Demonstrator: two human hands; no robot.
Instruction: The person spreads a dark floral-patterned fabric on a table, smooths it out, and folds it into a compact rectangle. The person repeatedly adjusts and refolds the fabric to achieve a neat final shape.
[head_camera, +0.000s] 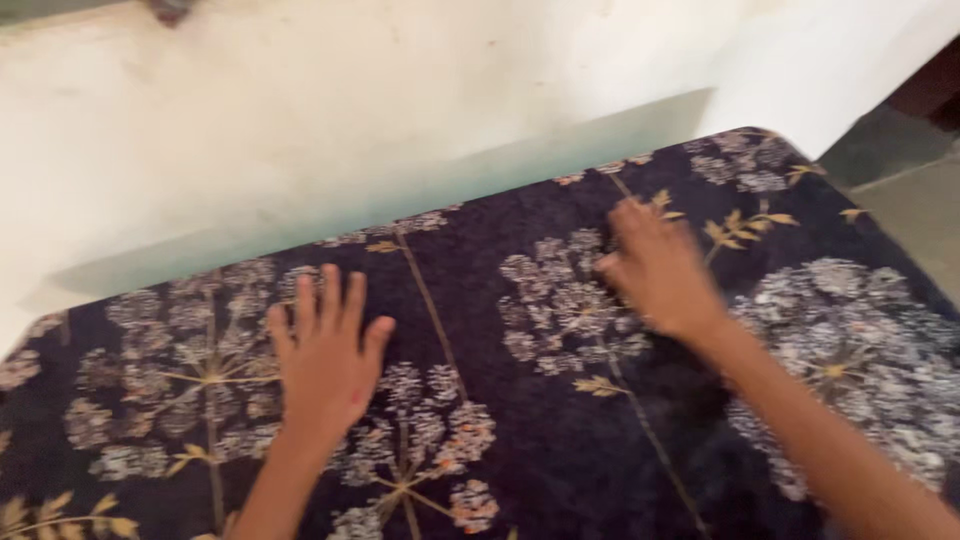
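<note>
Head view, looking down. A dark navy cloth with a pale flower-head and gold-stem print covers the whole lower part of the frame, spread flat over a surface whose kind I cannot tell. Its far edge runs from 9 o'clock up toward 1 o'clock, where a rounded corner shows.

Left hand: at about 7 o'clock, palm down, fingers straight and slightly fanned, pointing to 12 o'clock. Grip fully open, pressed flat on the cloth, nothing held.

Right hand: at about 2 o'clock from centre, forearm coming in from 5 o'clock. Blurred. Back of hand up, fingers stretched toward 11 o'clock, lying on the cloth over a pale flower cluster. Grip looks open and flat, nothing in it.

The hands are well apart, a gold stem line of the print between them.

Beyond the cloth: a white wall, scuffed, with a pale green band at its foot. Grey floor at 3 o'clock, beside the corner.
</note>
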